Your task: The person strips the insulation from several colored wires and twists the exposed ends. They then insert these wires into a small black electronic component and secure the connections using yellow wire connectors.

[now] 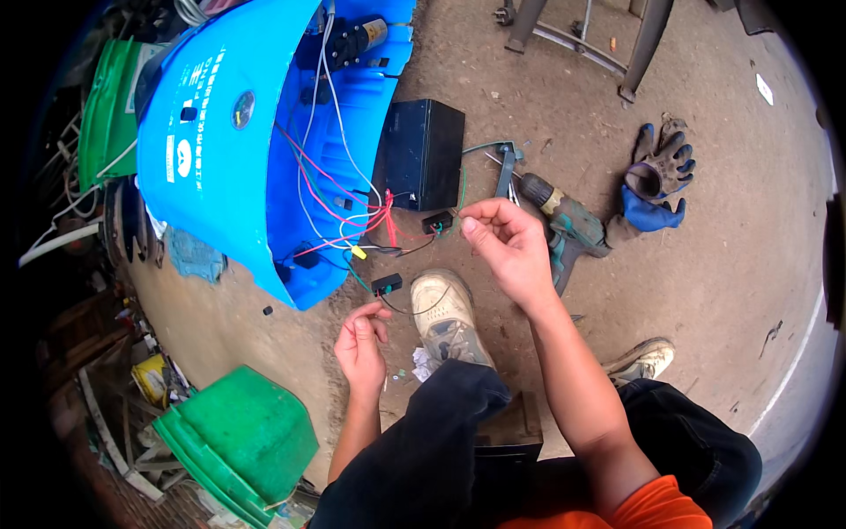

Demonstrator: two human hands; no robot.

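My right hand (507, 242) pinches a thin wire beside a black rectangular switch (436, 223). My left hand (359, 348) has loosely curled fingers apart, just below a second black switch (386, 284) with thin wires attached. The blue plastic housing (207, 141) lies on its side at upper left, with a small pump (352, 40) inside. Red, white and green wires trail from it past a yellow connector (359, 252). A black battery box (427, 154) stands right of the housing. A teal power drill (577, 225) lies right of my right hand.
Gloves (656, 172) lie right of the drill on the concrete floor (714, 291). Metal legs (582, 48) stand at the top. A green container (238, 432) is at lower left, another (106, 119) at upper left, amid clutter. My shoes (445, 309) are below the wires.
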